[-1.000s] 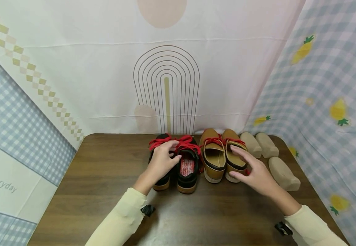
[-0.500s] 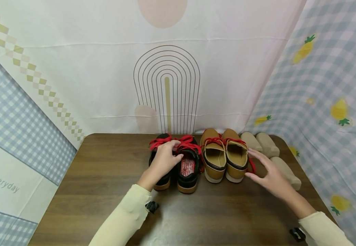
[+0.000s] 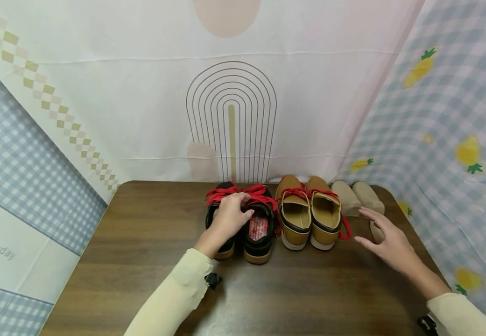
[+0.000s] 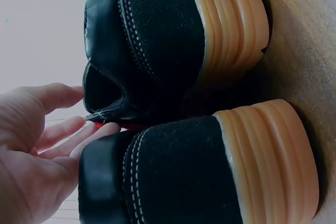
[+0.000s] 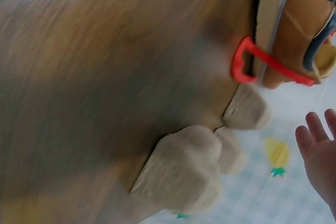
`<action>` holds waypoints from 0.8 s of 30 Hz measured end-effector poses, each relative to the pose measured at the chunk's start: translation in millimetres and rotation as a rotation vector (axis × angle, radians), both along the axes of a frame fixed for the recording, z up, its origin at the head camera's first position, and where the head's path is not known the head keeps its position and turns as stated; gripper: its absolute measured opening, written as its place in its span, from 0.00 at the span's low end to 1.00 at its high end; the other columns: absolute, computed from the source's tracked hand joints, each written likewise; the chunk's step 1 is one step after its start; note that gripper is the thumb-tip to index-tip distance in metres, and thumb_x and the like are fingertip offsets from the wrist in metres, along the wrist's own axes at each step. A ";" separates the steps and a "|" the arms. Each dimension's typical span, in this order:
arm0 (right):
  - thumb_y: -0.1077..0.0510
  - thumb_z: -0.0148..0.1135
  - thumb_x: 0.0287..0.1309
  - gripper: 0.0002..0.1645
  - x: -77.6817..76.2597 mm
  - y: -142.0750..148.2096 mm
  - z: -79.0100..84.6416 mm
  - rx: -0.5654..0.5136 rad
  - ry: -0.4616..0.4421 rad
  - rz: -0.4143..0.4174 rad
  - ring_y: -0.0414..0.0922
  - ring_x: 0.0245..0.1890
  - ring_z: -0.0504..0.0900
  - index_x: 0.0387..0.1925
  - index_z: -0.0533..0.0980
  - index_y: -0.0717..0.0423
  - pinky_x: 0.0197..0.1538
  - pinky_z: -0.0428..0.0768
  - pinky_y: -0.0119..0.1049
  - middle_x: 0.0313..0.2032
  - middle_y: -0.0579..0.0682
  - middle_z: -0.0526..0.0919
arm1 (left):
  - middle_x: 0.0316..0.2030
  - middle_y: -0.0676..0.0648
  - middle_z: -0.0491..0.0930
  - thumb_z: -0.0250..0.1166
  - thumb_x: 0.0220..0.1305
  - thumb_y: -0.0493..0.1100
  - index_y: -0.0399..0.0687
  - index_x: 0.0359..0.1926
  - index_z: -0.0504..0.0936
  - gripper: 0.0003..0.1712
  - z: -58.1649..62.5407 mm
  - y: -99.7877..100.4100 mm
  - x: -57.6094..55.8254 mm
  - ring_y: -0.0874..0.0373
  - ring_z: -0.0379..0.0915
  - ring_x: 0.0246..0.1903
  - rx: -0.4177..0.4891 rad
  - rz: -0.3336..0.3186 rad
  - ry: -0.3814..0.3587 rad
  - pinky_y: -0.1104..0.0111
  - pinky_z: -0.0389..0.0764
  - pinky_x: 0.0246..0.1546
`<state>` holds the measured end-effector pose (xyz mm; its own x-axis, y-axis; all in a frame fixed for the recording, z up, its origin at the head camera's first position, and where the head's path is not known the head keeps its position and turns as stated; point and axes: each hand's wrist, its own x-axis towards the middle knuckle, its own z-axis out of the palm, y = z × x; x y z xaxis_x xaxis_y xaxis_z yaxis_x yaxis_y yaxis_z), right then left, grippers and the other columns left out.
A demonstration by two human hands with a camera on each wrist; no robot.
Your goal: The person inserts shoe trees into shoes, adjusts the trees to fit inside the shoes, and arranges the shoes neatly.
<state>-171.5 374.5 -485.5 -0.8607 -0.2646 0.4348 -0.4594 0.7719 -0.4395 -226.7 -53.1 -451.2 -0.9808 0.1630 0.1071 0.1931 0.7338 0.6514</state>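
Observation:
A pair of black shoes with red laces and gum-coloured soles stands at the table's back middle; the right-hand black shoe (image 3: 257, 252) shows a red-and-white insole. Over this pair my left hand (image 3: 228, 217) hovers with relaxed fingers, thumb apart from the forefinger, covering part of the left-hand black shoe (image 4: 178, 177). In the left wrist view, its fingertips are right at the shoe collars. Beside them stand tan shoes (image 3: 323, 235) with red laces. My right hand (image 3: 390, 240), empty with fingers spread, is above a beige shoe-shaped block (image 3: 376, 232), which it partly hides.
Two more beige blocks (image 3: 345, 198) lie by the back right corner of the wooden table (image 3: 150, 261). A red lace end (image 3: 345, 229) trails from the right tan shoe. A printed cloth wall (image 3: 310, 116) rises behind, and a checked curtain (image 3: 436, 186) on the right.
My right hand has moved right, from over the right-hand tan shoe to above the nearest beige block. My left hand has stayed over the black shoes.

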 end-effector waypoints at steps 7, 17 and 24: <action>0.60 0.81 0.51 0.49 3.0 16.3 -6.4 -0.005 -0.075 -0.069 0.19 0.66 0.62 0.73 0.69 0.47 0.61 0.60 0.11 0.67 0.58 0.75 | 0.50 0.42 0.85 0.73 0.64 0.41 0.42 0.53 0.85 0.18 -6.9 3.2 -2.5 0.47 0.80 0.55 0.019 -0.016 0.056 0.53 0.81 0.56; 0.55 0.78 0.56 0.48 4.3 45.5 -15.0 -0.015 -0.164 -0.136 0.66 0.75 0.60 0.74 0.66 0.56 0.60 0.62 0.74 0.73 0.66 0.66 | 0.49 0.42 0.85 0.74 0.64 0.42 0.42 0.49 0.87 0.15 -7.8 6.4 -6.3 0.44 0.79 0.55 0.021 0.042 0.034 0.51 0.81 0.54; 0.57 0.78 0.56 0.47 3.9 62.0 -25.3 -0.026 -0.184 -0.163 0.76 0.69 0.61 0.72 0.65 0.67 0.64 0.58 0.75 0.72 0.74 0.63 | 0.47 0.42 0.85 0.73 0.64 0.41 0.42 0.47 0.87 0.12 -7.7 7.7 -7.0 0.47 0.81 0.49 0.022 0.051 0.027 0.53 0.83 0.49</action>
<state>-167.6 436.6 -510.8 -0.9566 -0.1060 0.2715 -0.2396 0.8166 -0.5252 -233.7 -45.4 -458.9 -0.9844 0.1106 0.1365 0.1737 0.7289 0.6623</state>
